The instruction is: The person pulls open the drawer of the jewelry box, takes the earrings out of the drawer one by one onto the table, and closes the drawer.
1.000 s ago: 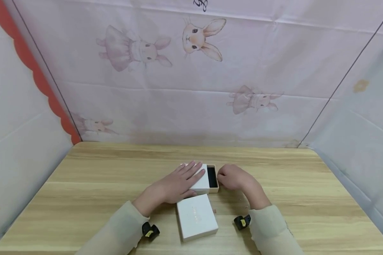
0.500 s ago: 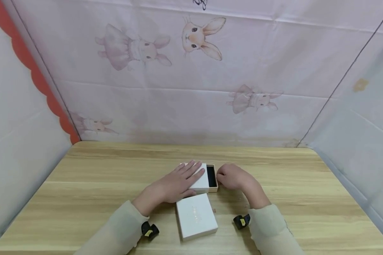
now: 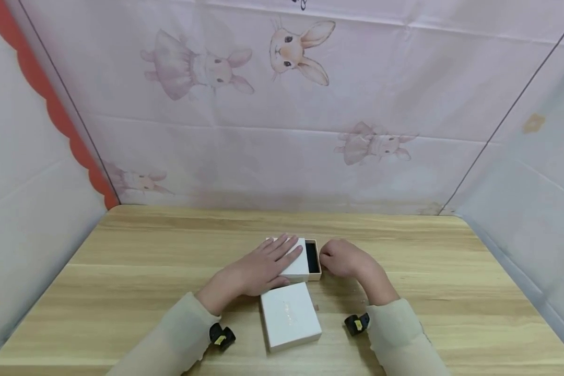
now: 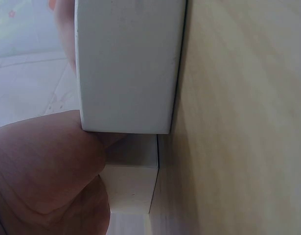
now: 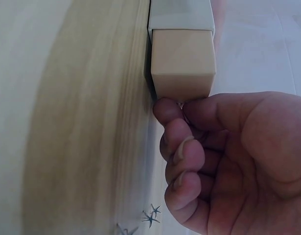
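Observation:
A white sleeve box (image 3: 298, 267) lies on the wooden table, its cream drawer (image 5: 182, 54) slid partway out to the right. Dark lining (image 3: 313, 257) shows in the drawer's opening. My left hand (image 3: 263, 269) rests on top of the sleeve with fingers straight and spread, the thumb along its near side. At the drawer's end my right hand (image 3: 345, 259) has thumb and index finger pinched on a small pull tab, mostly hidden by the fingertips; the other fingers are curled. Nearer the person lies a second white box (image 3: 290, 317) with gold lettering, its small brown tab (image 3: 317, 308) sticking out right.
Several small silver star-shaped pieces (image 5: 150, 219) lie on the table below the right hand. A black wrist device (image 3: 222, 337) sits by the left sleeve and another black device (image 3: 357, 325) by the right. A rabbit-print cloth (image 3: 282, 172) hangs behind the table.

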The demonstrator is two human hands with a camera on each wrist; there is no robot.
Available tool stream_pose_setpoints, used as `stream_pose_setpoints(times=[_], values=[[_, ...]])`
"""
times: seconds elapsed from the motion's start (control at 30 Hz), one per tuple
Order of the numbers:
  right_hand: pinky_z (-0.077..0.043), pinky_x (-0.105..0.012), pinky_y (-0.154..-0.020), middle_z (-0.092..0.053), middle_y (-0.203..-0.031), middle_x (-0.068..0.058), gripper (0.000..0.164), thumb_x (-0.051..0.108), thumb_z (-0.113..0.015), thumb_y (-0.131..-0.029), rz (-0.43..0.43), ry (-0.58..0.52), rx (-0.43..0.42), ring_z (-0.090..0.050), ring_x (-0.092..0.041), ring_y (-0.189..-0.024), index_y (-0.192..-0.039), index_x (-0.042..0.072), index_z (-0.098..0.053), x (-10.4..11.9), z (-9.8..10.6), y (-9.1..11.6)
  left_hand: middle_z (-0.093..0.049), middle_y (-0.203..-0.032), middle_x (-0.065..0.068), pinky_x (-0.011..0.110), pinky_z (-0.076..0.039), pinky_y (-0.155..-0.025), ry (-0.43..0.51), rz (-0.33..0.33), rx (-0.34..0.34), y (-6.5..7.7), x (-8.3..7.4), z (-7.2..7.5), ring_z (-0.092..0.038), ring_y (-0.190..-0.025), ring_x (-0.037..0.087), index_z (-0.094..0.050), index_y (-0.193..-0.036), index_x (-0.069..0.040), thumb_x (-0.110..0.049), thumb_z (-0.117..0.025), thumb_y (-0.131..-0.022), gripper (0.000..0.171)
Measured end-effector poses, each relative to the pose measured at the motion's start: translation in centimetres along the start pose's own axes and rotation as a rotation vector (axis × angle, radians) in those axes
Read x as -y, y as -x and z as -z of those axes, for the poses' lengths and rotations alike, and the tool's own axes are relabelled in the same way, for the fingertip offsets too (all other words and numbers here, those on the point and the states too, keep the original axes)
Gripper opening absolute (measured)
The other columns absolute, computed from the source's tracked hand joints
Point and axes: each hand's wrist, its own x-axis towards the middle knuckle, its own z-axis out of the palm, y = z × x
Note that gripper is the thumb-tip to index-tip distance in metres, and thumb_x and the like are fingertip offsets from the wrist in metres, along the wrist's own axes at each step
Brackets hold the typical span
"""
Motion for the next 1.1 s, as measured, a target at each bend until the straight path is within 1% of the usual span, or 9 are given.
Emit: stream_pose_setpoints(times=[0.23, 0.4, 0.7, 0.93, 1.1], values=[[-0.041, -0.028, -0.054, -0.055, -0.060, 0.002, 0.033, 0.012, -0.051, -0.098, -0.009, -0.001, 0.004, -0.047, -0.014, -0.054, -0.069, 0.012, -0.067, 0.04, -0.09, 0.01, -0.005, -0.168, 0.013, 0.052, -0.015, -0.124, 0.000, 0.000, 0.005, 0.07, -0.10, 0.11, -0.004, -0.155, 0.032, -0.011, -0.162, -0.013, -0.044, -0.041, -0.106, 0.070], [-0.040, -0.028, -0.052, -0.053, -0.058, 0.002, 0.035, 0.011, -0.050, -0.098, -0.008, -0.011, 0.003, -0.046, -0.013, -0.053, -0.067, 0.011, -0.065, 0.09, -0.23, 0.02, -0.003, -0.168, 0.013, 0.052, -0.014, -0.124, 0.004, 0.004, 0.014, 0.13, -0.11, 0.13, -0.003, -0.155, 0.032, -0.010, -0.162, -0.013, -0.044, -0.041, -0.106, 0.071], [-0.040, -0.028, -0.052, -0.054, -0.058, 0.002, 0.035, 0.010, -0.050, -0.097, 0.002, 0.012, -0.013, -0.045, -0.013, -0.053, -0.066, 0.011, -0.065, 0.05, -0.25, -0.14, -0.005, -0.168, 0.014, 0.052, -0.016, -0.124, -0.002, -0.007, -0.008, -0.06, -0.05, 0.04, -0.004, -0.154, 0.033, -0.011, -0.162, -0.013, -0.043, -0.041, -0.106, 0.070], [-0.040, -0.027, -0.050, -0.053, -0.056, 0.002, 0.036, 0.010, -0.050, -0.098, -0.009, -0.009, -0.003, -0.045, -0.013, -0.051, -0.065, 0.012, -0.064, 0.24, -0.40, -0.06, -0.005, -0.168, 0.014, 0.052, -0.015, -0.124, 0.010, -0.003, 0.001, 0.10, -0.16, 0.20, -0.004, -0.154, 0.033, -0.012, -0.162, -0.012, -0.042, -0.042, -0.106, 0.070], [-0.039, -0.027, -0.051, -0.053, -0.056, 0.003, 0.036, 0.010, -0.050, -0.098, -0.011, -0.001, -0.008, -0.044, -0.013, -0.051, -0.065, 0.012, -0.064, 0.43, -0.37, -0.03, -0.004, -0.168, 0.013, 0.052, -0.015, -0.124, 0.013, -0.005, -0.002, 0.11, -0.08, 0.19, -0.004, -0.155, 0.032, -0.011, -0.162, -0.013, -0.042, -0.042, -0.106, 0.070]])
